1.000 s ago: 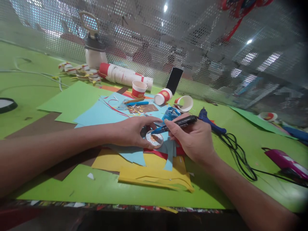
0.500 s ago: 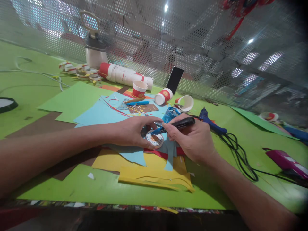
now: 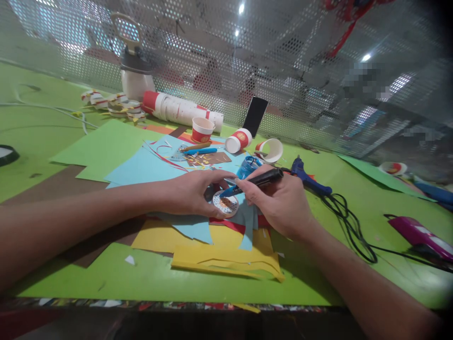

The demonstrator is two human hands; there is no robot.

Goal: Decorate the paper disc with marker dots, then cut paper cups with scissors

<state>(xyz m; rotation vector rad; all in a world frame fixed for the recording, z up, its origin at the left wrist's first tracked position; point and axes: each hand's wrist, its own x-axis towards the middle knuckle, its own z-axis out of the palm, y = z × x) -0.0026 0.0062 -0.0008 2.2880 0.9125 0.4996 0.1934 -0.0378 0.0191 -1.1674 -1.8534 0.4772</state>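
My left hand pinches a small round white disc, with thumb at its near edge and fingers behind. Blue dots and an orange-brown pattern cover its face. In my right hand is a marker with a black barrel and blue front end, slanting down to the left. Its tip is at the disc's upper left; whether it touches I cannot tell. A thin silvery piece shows near the right fingertips, only partly visible. Just behind the hands stands a blue-smeared clear cup. Light blue paper lies below the disc.
Yellow paper strips lie in front. Red-and-white paper cups, a stacked row of cups, a phone and a sprayer bottle stand behind. At right are a blue glue gun with black cord and a magenta tool.
The view has shifted slightly, so everything sits a little further left. Both hands keep their grips, and the marker tip stays near the same part of the disc.
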